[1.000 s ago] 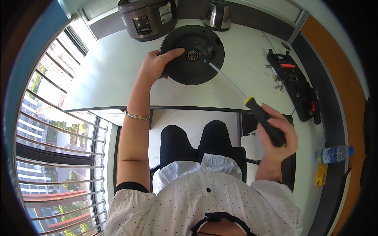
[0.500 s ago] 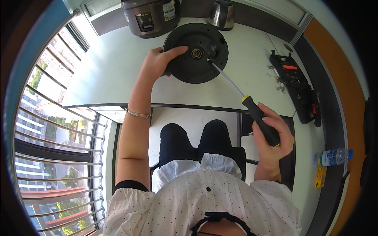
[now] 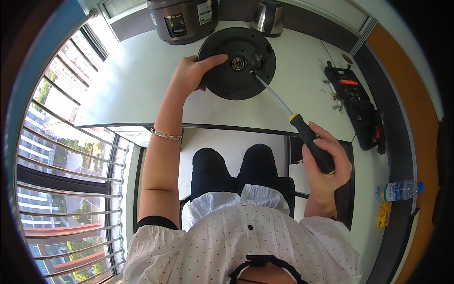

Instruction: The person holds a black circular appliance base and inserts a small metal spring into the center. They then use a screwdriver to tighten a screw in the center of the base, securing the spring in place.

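My left hand (image 3: 196, 73) grips the left edge of a round black disc-shaped part (image 3: 229, 87), thumb on its face and the other fingers mostly hidden behind it. A brass-coloured coil or ring sits at the disc's centre. In my right hand (image 3: 329, 163) is a long screwdriver (image 3: 309, 142) with a black and yellow handle, closed in my fingers. Its metal shaft slants up and left, and the tip meets the disc just below and right of the centre, at a small bright spot that looks like a screw.
A rice cooker (image 3: 184, 23) and a metal kettle (image 3: 267, 20) stand at the back of the white desk (image 3: 142, 80). On the right lie an open black tool case (image 3: 354, 102) with loose small parts beside it, a water bottle (image 3: 399, 190) and a yellow packet (image 3: 383, 214). Barred windows line the left.
The disc and the screwdriver have barely shifted. The tip stays at the same spot on the disc, and both hands keep their hold.
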`<state>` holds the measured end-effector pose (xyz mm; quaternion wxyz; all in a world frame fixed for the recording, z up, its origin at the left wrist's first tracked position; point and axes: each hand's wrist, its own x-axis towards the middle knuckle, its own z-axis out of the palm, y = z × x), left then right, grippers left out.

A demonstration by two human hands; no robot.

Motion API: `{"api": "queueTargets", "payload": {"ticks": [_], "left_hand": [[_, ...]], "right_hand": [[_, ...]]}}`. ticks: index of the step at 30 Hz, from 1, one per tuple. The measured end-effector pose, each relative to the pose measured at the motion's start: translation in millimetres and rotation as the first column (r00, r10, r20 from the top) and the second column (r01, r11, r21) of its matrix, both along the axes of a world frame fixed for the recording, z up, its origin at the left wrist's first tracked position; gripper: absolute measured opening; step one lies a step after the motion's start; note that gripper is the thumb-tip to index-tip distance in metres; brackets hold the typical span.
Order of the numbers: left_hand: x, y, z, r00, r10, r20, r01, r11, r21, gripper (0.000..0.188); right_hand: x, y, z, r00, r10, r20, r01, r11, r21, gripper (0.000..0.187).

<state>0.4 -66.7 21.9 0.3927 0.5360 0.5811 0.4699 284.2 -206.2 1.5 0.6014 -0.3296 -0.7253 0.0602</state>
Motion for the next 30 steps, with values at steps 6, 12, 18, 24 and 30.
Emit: {"api": "queueTargets", "payload": {"ticks": [6,12,18,24,30], "left_hand": [[-1,1,-1,1.000,-0.003,0.004,0.003,1.000,-0.002,0.058],[-1,1,-1,1.000,0.000,-0.009,0.000,1.000,-0.004,0.059],[-1,2,-3,1.000,0.004,-0.009,-0.004,1.000,0.000,0.059],[-1,1,-2,1.000,-0.004,-0.001,0.004,1.000,0.008,0.058],[0,3,-2,1.000,-0.010,0.002,0.010,1.000,0.007,0.058]], "right_hand": [[-1,1,0,1.000,-0.011,0.015,0.010,1.000,0.022,0.025],[-3,-1,4,0.997,-0.007,0.071,0.005,0.999,0.039,0.024],[-3,-2,7,0.978,-0.029,0.204,0.007,0.994,0.107,0.025],[1,0,13,0.902,-0.071,0.426,-0.030,0.974,0.225,0.026],[1,-2,27,0.837,-0.090,0.540,-0.044,0.972,0.230,0.024]]}}
